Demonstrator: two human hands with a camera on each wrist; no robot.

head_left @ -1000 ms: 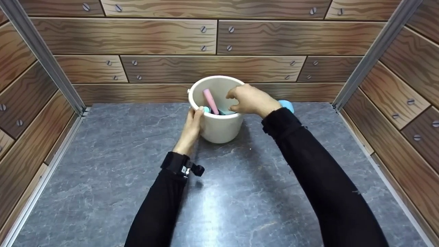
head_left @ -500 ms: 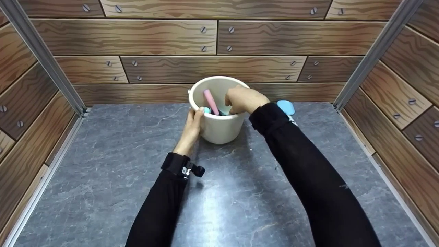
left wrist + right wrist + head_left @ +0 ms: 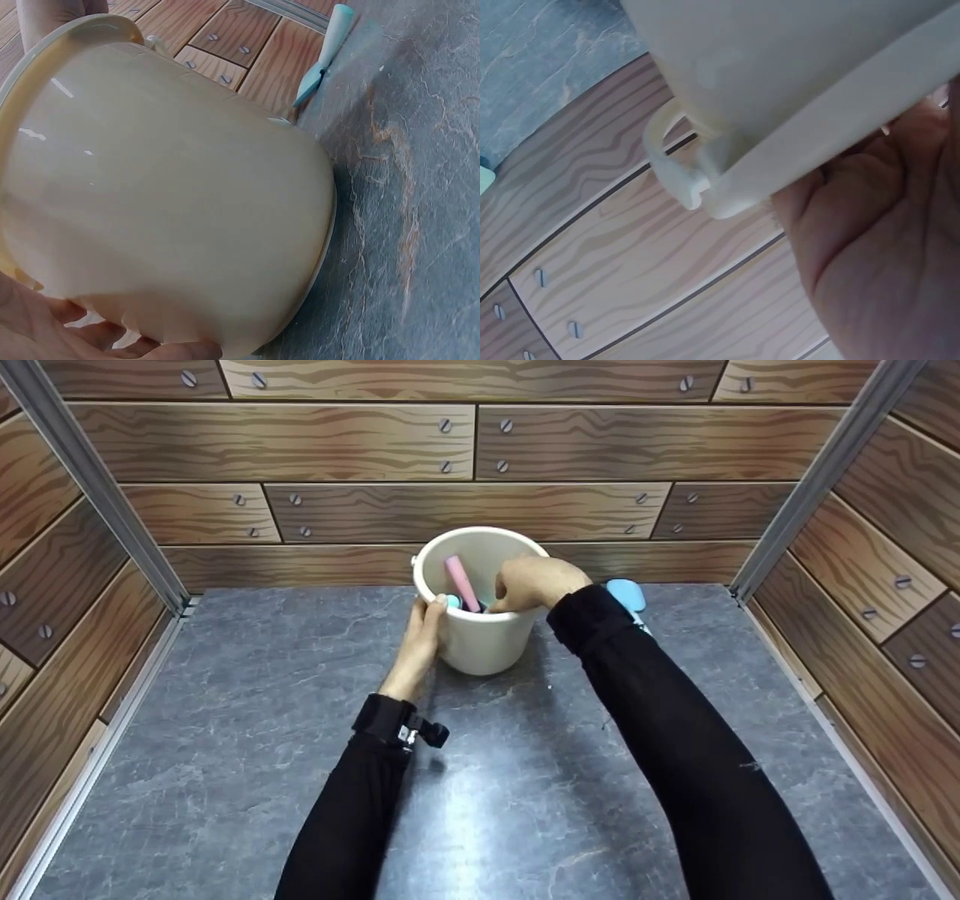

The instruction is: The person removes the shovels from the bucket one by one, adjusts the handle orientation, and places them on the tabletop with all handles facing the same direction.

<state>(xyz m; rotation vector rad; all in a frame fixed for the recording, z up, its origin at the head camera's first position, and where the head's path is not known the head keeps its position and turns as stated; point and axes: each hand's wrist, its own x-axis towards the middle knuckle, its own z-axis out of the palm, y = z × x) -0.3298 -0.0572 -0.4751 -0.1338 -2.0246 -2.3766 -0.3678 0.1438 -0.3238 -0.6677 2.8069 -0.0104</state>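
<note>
A cream bucket [image 3: 487, 641] stands upright on the floor near the back wall. My left hand [image 3: 418, 645] holds it from the left, thumb at the rim; in the left wrist view its fingers [image 3: 112, 334] lie round the outer wall. Over the right side of the rim, my right hand [image 3: 536, 581] reaches into the bucket. Its fingertips are hidden inside, and what they touch there does not show. Beside them in the bucket, a pink handle [image 3: 463, 583] leans up and a turquoise rounded end [image 3: 453, 601] shows at the near left rim.
Right of the bucket a light-blue trowel-like tool [image 3: 627, 594] lies on the grey marbled floor [image 3: 247, 697], partly behind my right sleeve. Wood-patterned walls [image 3: 360, 442] enclose the back and sides. A handle lug [image 3: 671, 157] juts from the bucket's side.
My right hand has moved left and lower into the bucket, its fingers now sunk from sight. More of the light-blue tool shows past the sleeve. The left hand and bucket stay put.
</note>
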